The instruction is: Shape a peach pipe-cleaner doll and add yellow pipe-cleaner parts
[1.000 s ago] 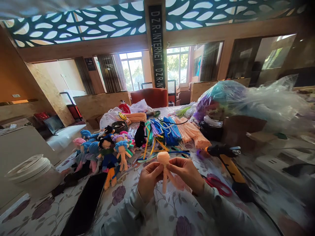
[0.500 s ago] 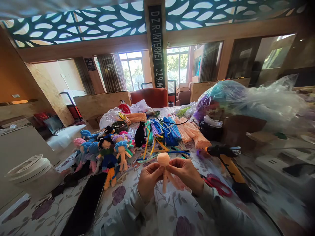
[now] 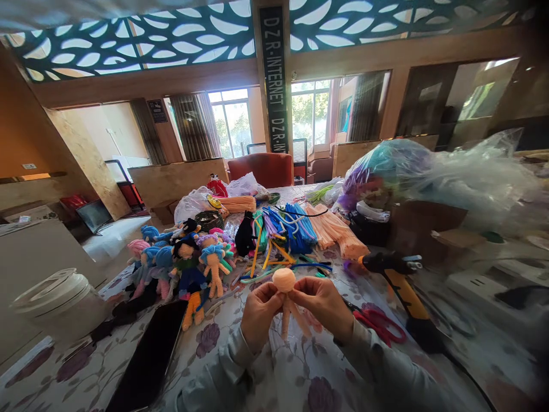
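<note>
Peach chenille formed the unfinished doll (image 3: 286, 297), which was held upright above the floral counter (image 3: 300, 372), apparently so both hands could work its neck. The left hand (image 3: 258, 313) pinched it just below the round head, its grip closed on the doll; the right hand (image 3: 322, 303) pinched the opposite side likewise. Both wrists angled inward. A glue gun (image 3: 397, 277) lay farther right.

- The single head camera is looking forward and down from the person's head, close over the left hand (image 3: 258, 313) and right hand (image 3: 322, 304).
- It is facing across the tabletop (image 3: 300, 372) beyond the hands, toward the windows (image 3: 231, 123) far behind.
</note>
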The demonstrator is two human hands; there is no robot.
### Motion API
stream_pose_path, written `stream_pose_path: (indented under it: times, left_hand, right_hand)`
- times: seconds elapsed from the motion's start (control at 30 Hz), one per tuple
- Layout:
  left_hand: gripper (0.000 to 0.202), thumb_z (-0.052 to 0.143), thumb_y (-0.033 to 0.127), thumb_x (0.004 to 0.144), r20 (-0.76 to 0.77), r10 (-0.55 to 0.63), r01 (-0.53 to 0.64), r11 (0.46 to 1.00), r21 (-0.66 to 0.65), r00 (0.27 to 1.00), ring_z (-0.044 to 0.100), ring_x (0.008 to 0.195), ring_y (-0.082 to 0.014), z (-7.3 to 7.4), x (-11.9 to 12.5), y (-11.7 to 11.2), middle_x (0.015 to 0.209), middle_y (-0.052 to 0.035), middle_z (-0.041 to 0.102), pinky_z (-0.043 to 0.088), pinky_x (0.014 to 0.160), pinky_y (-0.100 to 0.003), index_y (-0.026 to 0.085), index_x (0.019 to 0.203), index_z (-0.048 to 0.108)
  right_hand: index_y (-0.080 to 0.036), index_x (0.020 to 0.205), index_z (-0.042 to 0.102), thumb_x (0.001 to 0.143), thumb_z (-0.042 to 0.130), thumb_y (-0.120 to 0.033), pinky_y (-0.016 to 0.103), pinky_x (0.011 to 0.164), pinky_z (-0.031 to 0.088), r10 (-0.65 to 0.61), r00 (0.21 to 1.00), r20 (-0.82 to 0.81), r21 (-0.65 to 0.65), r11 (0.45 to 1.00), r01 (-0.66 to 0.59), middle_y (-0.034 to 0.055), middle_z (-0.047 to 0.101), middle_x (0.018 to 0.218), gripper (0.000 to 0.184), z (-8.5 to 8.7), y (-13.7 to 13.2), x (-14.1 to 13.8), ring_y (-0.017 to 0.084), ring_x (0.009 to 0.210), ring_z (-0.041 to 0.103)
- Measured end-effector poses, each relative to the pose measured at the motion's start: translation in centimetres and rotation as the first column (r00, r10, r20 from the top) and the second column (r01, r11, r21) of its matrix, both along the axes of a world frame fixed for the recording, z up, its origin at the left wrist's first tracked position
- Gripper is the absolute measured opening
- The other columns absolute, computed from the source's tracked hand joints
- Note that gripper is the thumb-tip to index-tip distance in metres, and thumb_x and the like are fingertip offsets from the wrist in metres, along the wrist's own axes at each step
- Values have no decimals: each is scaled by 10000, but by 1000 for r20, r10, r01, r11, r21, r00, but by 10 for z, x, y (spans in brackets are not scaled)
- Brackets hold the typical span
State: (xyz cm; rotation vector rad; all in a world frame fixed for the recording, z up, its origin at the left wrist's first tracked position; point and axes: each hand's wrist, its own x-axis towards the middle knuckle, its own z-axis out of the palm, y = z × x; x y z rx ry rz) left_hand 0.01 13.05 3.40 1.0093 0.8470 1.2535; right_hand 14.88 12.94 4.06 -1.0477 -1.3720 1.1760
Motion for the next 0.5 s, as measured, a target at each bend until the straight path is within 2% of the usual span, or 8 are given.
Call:
stream_pose_path:
  times: [0.5]
  left_hand:
    - [242,758,233,595,12,-26,26,1000,-13,1000,585,638,-132,-1,0,1,702,-20,660,485,621,-249,120,798,688]
  right_hand:
    - [-138,685,654,660,728,-471,228,500,399,1,1000,20,-19,1000,-1,21,644,628,342,0,-1,-2,128,539,550]
